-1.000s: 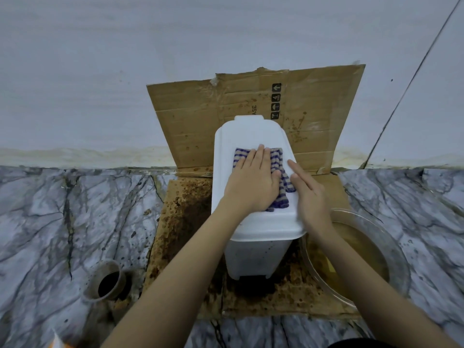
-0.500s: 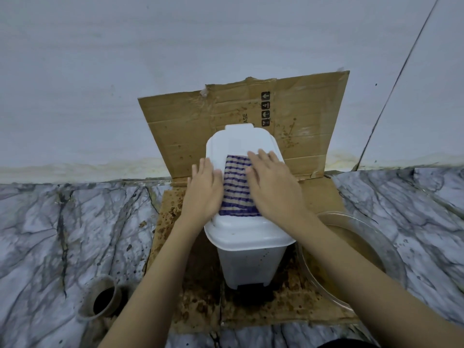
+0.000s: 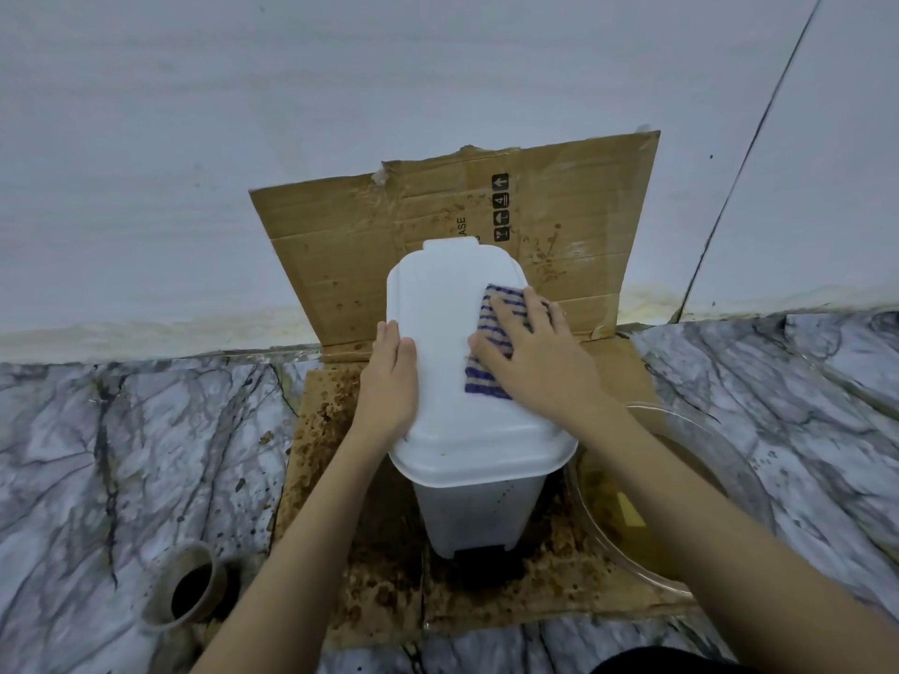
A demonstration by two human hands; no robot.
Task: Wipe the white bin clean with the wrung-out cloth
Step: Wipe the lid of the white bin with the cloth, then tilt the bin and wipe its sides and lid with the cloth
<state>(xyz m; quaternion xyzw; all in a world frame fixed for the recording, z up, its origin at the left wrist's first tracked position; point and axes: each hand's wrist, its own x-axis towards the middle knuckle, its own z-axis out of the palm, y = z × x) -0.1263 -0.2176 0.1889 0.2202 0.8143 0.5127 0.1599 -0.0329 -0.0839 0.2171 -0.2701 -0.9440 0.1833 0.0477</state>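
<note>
The white bin [image 3: 445,333] stands upright with its lid closed on stained cardboard, close in front of me. A blue-striped cloth [image 3: 481,381] lies flat on the right side of the lid. My right hand [image 3: 540,362] presses down on the cloth with spread fingers and covers most of it. My left hand [image 3: 391,381] lies along the lid's left edge and holds the bin steady. Small dark specks show on the bin's front wall [image 3: 479,513].
Stained cardboard [image 3: 340,245] leans on the wall behind the bin and also covers the marble floor [image 3: 121,430] under it. A glass bowl [image 3: 613,518] of brownish water sits right of the bin, under my right forearm. A brown cup-shaped opening [image 3: 187,588] is at lower left.
The cloth passed from my left hand to my right hand and slid from the lid's middle to its right side. My left hand moved to the lid's left edge.
</note>
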